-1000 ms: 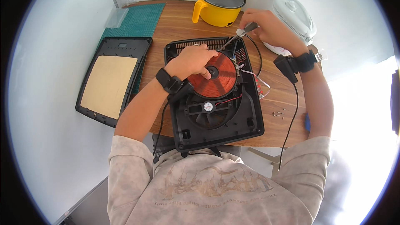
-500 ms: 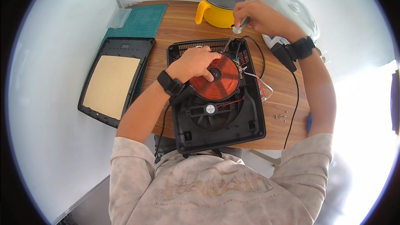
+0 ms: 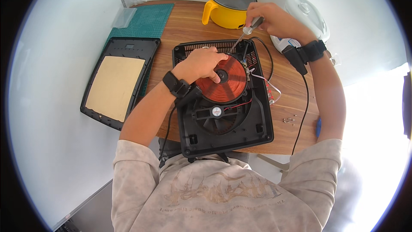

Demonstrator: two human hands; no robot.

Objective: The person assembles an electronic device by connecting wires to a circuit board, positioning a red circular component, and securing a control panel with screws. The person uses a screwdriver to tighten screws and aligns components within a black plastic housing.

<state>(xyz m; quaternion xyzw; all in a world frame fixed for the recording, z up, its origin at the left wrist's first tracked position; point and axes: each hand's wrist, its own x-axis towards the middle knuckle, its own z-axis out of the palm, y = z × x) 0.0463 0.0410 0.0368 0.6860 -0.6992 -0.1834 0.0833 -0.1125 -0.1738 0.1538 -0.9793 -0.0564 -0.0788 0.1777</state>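
Note:
My left hand (image 3: 201,64) lies over the left and far part of a round copper induction coil (image 3: 227,88), gripping it with the thumb near its centre and the fingers at its far edge. Some fingertips are hidden. In my right hand (image 3: 272,19) is a screwdriver (image 3: 247,30) with a grey and clear handle. Its shaft slants down to the coil's far rim, where the tip is hard to make out. Below the coil is the opened black cooktop housing (image 3: 253,122) with a fan (image 3: 216,111), and a circuit board (image 3: 270,93) shows at its right side.
The cooktop's black top cover (image 3: 115,86) lies at left, partly on a green cutting mat (image 3: 146,19). A yellow pot (image 3: 225,17) stands behind, a white appliance (image 3: 307,13) at back right. Loose screws (image 3: 289,120) lie on the wooden table (image 3: 292,99); black cables run beside the housing.
My right hand has shifted slightly right and the screwdriver leans more to the right. My left hand stays on the coil, almost unmoved.

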